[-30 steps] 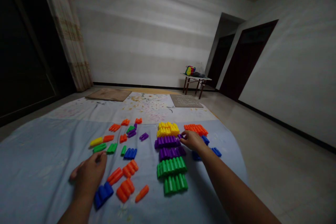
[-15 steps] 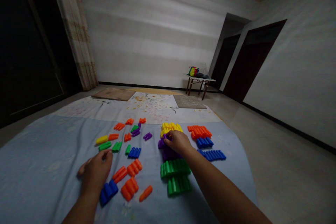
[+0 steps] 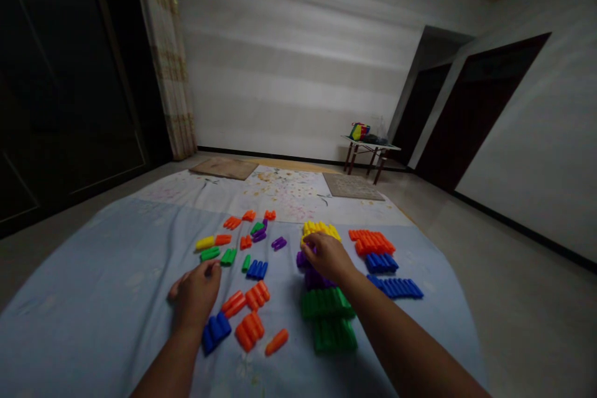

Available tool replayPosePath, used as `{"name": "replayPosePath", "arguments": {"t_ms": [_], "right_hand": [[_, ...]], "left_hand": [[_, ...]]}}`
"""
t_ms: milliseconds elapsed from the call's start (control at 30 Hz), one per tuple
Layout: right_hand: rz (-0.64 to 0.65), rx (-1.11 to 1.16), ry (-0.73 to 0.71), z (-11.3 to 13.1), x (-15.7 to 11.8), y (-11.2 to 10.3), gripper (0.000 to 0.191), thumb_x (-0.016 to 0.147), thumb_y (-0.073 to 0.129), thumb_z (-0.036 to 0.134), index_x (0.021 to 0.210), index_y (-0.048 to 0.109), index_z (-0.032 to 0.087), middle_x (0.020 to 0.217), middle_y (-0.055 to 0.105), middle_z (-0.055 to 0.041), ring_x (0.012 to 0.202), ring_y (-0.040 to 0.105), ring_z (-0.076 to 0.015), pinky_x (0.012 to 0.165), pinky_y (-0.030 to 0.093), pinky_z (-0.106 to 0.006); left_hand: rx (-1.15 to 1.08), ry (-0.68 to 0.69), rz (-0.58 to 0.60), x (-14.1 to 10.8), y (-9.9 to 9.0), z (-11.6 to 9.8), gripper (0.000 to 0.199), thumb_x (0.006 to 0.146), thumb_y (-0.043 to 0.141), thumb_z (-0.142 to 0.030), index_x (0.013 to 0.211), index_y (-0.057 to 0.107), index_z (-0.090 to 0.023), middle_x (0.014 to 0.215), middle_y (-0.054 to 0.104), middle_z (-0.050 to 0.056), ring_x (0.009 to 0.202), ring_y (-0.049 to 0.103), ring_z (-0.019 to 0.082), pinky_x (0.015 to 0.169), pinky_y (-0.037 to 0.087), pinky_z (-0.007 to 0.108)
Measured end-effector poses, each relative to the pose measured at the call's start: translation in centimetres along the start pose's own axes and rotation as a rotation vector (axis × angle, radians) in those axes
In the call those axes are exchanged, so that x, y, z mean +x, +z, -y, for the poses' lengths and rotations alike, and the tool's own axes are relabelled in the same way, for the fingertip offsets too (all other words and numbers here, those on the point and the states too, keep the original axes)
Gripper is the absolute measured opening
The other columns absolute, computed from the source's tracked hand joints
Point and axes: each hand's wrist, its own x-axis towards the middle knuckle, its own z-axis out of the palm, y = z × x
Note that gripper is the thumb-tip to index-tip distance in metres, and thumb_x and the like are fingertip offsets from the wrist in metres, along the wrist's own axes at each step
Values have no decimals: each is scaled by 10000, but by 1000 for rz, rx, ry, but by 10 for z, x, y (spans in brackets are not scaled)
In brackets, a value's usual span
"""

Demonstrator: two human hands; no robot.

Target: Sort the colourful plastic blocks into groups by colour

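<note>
My right hand (image 3: 330,255) is closed, with thumb and fingertips on a purple bullet-shaped plastic block (image 3: 303,260) in a purple row. The fingers partly cover that row. Beyond it lies a yellow group of blocks (image 3: 321,229); nearer me are more purple blocks (image 3: 319,280) and two green rows (image 3: 329,303). On the left, my left hand (image 3: 198,292) rests on the sheet, its fingers curled in and no object seen in them. Just past its fingertips are small green blocks (image 3: 228,257), and a blue joined block (image 3: 216,331) lies beside its wrist.
Orange blocks (image 3: 373,241) and a blue row (image 3: 396,286) lie to the right. Loose orange blocks (image 3: 250,329) are scattered at centre left. Two flat boards, one brown (image 3: 224,168) and one grey (image 3: 353,186), lie at the bed's far edge. A small table (image 3: 373,144) stands beyond.
The whole view has shifted, so everything sits further right. My right hand stays over the purple row, its fingers now slightly higher. My left hand rests in the same place.
</note>
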Motion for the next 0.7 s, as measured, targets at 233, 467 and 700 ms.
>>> {"name": "replayPosePath", "arguments": {"t_ms": [233, 467, 700], "right_hand": [[-48, 278, -145, 16, -37, 6, 204, 848, 481, 276, 912, 657, 195, 829, 681, -28, 758, 615, -149, 696, 443, -243], [-126, 398, -37, -12, -75, 15, 219, 850, 467, 303, 882, 662, 208, 837, 691, -37, 758, 631, -173, 691, 480, -267], [-225, 442, -34, -25, -81, 21, 234, 862, 451, 311, 894, 654, 198, 857, 687, -48, 788, 631, -180, 715, 482, -276]], "left_hand": [[-5, 12, -17, -4, -1, 0, 352, 826, 349, -378, 964, 631, -218, 912, 703, 65, 915, 600, 221, 784, 353, 324], [-12, 148, -17, -9, -3, -11, 306, 820, 389, -350, 935, 641, -221, 996, 681, 62, 988, 560, 230, 872, 332, 368], [-125, 404, 276, -21, -17, -39, 309, 795, 433, -400, 858, 665, -206, 840, 670, 48, 820, 589, 179, 757, 402, 275]]}}
